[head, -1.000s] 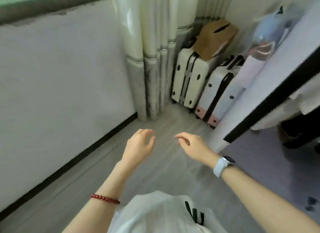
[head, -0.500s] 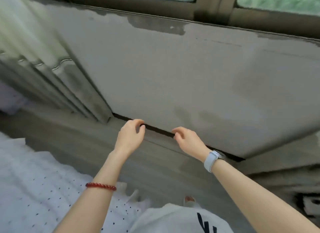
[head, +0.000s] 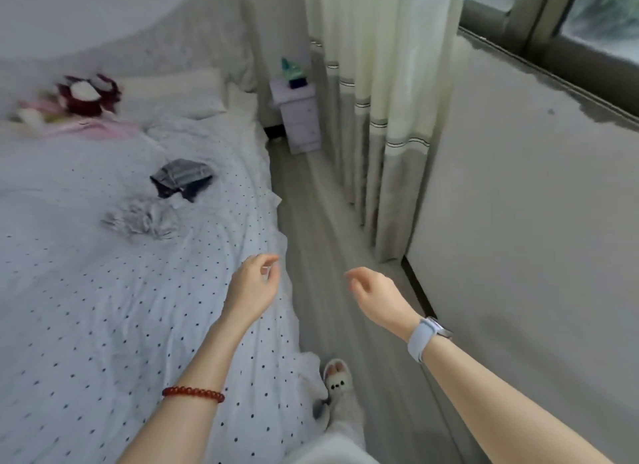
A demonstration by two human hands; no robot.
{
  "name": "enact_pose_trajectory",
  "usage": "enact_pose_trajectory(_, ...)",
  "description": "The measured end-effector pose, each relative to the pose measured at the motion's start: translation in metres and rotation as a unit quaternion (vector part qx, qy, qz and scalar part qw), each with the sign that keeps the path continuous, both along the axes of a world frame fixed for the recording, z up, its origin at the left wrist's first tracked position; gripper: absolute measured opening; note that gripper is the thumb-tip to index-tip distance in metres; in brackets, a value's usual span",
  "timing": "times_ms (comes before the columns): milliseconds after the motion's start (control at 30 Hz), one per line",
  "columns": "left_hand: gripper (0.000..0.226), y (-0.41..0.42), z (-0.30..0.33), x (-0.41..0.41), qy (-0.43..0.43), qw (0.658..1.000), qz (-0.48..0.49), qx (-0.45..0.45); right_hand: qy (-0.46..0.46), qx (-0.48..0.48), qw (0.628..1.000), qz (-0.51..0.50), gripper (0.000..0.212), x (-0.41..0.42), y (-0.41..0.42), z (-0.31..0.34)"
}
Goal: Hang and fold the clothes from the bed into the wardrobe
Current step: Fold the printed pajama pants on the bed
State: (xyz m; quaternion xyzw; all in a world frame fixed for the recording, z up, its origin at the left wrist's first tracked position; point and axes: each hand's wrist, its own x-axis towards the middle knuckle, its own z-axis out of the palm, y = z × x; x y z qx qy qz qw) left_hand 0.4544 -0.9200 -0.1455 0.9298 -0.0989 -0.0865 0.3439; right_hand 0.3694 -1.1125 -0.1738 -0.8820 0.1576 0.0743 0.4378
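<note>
A bed (head: pixel 103 308) with a white, black-dotted sheet fills the left. On it lie a dark striped garment (head: pixel 181 178) and, just nearer, a crumpled light grey garment (head: pixel 138 218). Both are well beyond my hands. My left hand (head: pixel 254 285) hovers over the bed's right edge, fingers loosely curled, holding nothing. My right hand (head: pixel 375 292) hangs over the floor beside the bed, also relaxed and empty. The wardrobe is out of view.
Plush toys (head: pixel 86 95) and a pillow (head: pixel 179 93) lie at the bed's head. A small nightstand (head: pixel 299 118) stands at the far end of the narrow floor strip. Curtains (head: pixel 373 100) and a low wall (head: pixel 518 221) under a window bound the right side.
The view has swung left from the wardrobe and suitcases, past the window wall, to the bed. Both hands stay raised and empty in front of me.
</note>
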Motion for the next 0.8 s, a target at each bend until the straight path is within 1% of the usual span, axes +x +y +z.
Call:
enact_pose_trajectory(100, 0.025, 0.009, -0.013, 0.055, 0.001, 0.999, 0.043, -0.008, -0.004, -0.009, 0.999, 0.035, 0.035, 0.067, 0.002, -0.005)
enact_pose_trajectory(300, 0.026, 0.029, -0.025, 0.197, 0.032, 0.988, 0.137, -0.056, 0.027, -0.034, 0.992, 0.118, 0.034, 0.25, 0.019, -0.004)
enact_pose_trajectory(433, 0.026, 0.055, -0.03, 0.256, 0.048, 0.976, 0.201, -0.065, 0.04, -0.031, 0.985, 0.167, 0.035, 0.334, 0.036, -0.001)
enact_pose_trajectory(600, 0.028, 0.098, -0.057, 0.337, 0.082, 0.945, 0.31, -0.063, 0.049, -0.018, 0.966, 0.254, 0.032, 0.455, 0.075, -0.018)
enact_pose_trajectory(700, 0.033, 0.114, -0.092, 0.381, 0.151, 0.924, 0.347, -0.05, 0.068, -0.006, 0.948, 0.31, 0.031, 0.528, 0.102, -0.042)
enact_pose_trajectory(800, 0.04, 0.131, -0.13, 0.434, 0.192, 0.899, 0.391, -0.041, 0.076, -0.014, 0.923, 0.377, 0.03, 0.609, 0.129, -0.077)
